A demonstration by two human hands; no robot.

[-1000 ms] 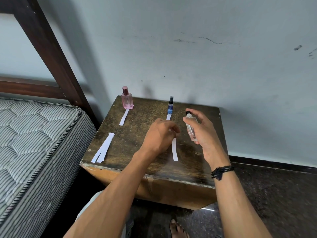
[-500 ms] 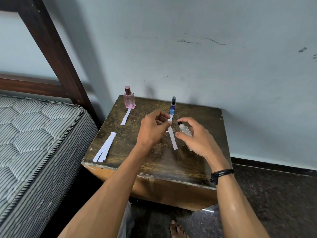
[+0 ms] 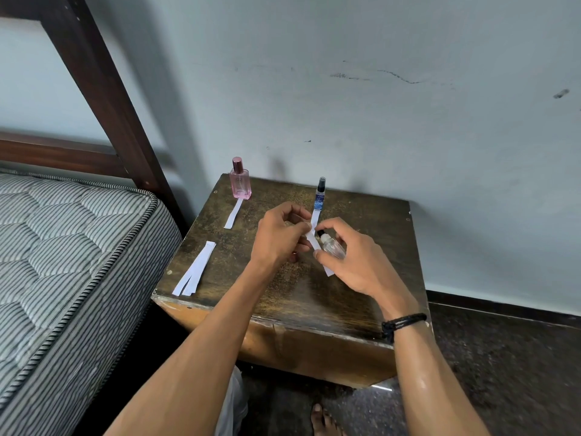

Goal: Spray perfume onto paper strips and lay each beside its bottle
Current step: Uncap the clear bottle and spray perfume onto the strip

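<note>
- Three perfume bottles: a pink bottle (image 3: 240, 184), a slim blue bottle (image 3: 320, 196) and a clear bottle (image 3: 331, 247).
- Three single paper strips: pink-side strip (image 3: 233, 214), blue-side strip (image 3: 315, 215), held strip (image 3: 328, 272).
- One pile of spare strips (image 3: 195, 269), overlapping; at least two, exact number unclear.
- Two hands: left hand (image 3: 279, 237), right hand (image 3: 361, 265).
- One wooden table (image 3: 283, 309).
- One striped mattress (image 3: 63, 247).

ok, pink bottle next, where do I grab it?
I'd pinch the pink bottle across its body, below the cap, on its left and right sides. Come from above and in front: it stands upright at the table's back left corner, wall close behind, and a strip lies at its base in front.
</note>
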